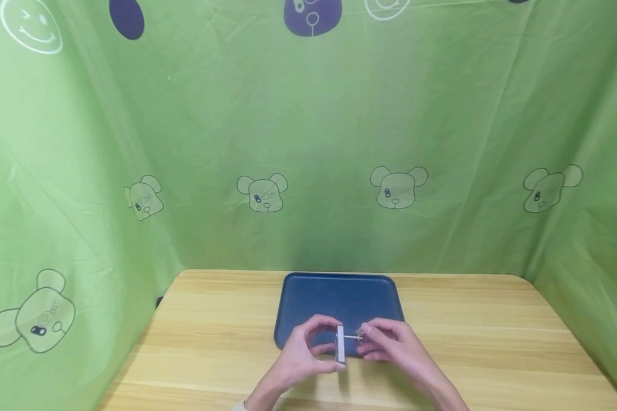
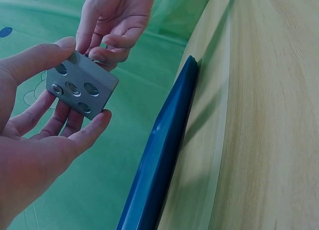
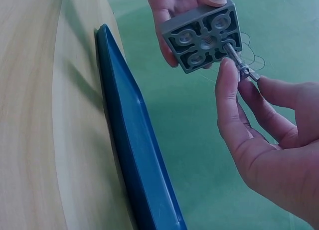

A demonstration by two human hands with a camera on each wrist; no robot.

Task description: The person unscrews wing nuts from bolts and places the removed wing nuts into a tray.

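Note:
A grey square block (image 1: 340, 344) with several round holes is held up on edge above the tray's near side. My left hand (image 1: 300, 354) grips it by opposite edges, thumb on one side and fingers on the other. In the right wrist view, a threaded metal bolt (image 3: 233, 53) sticks out of one corner hole. My right hand (image 1: 393, 342) pinches a small metal fitting, seemingly a nut (image 3: 243, 72), on the bolt's outer end; the fingertips partly cover it. On the block's opposite face, the left wrist view shows a metal piece (image 2: 57, 89) inside one hole.
Below the hands lies a dark blue tray (image 1: 339, 299) with a raised rim, on a light wood table (image 1: 221, 319). Green curtains (image 1: 329, 131) printed with bear faces surround the table at the back and sides.

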